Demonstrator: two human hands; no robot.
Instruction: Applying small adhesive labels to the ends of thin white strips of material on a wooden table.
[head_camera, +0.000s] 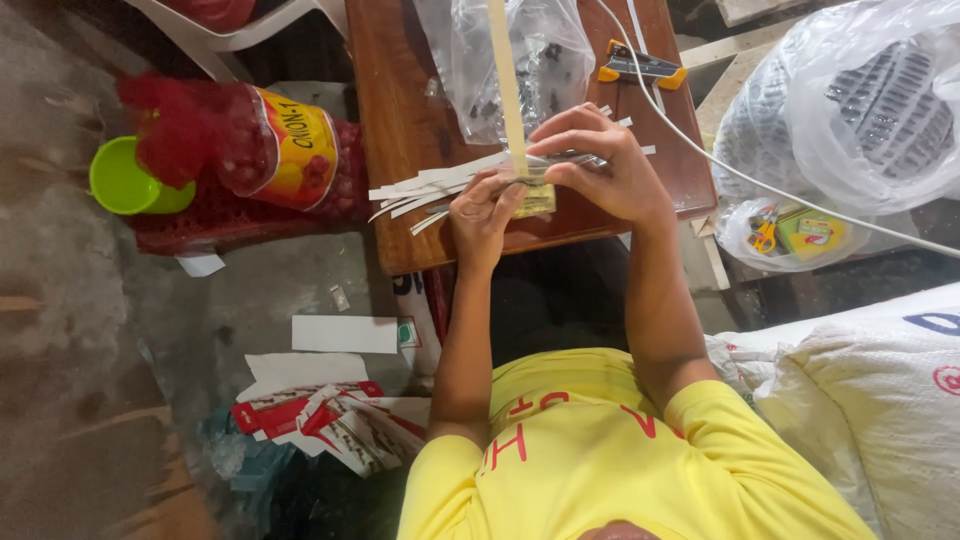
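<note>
**Both hands pinch a fan of paper strips**

Your left hand (482, 212) pinches the bundle of white paper strips (440, 185), which fans toward nine o'clock over the wooden table (400, 120). Your right hand (600, 165) grips the same bundle from three o'clock, beside the upright pale slat (507, 80).

My view is lit warmly and fairly brightly from above, with the wooden table (400, 120) past my fingers (560, 125) evenly lit and the floor on the left dimmer. Glare whitens the clear plastic bag (850, 110) right of the fingers. Focus is sharp at the fingers, and the edges bend slightly.
</note>
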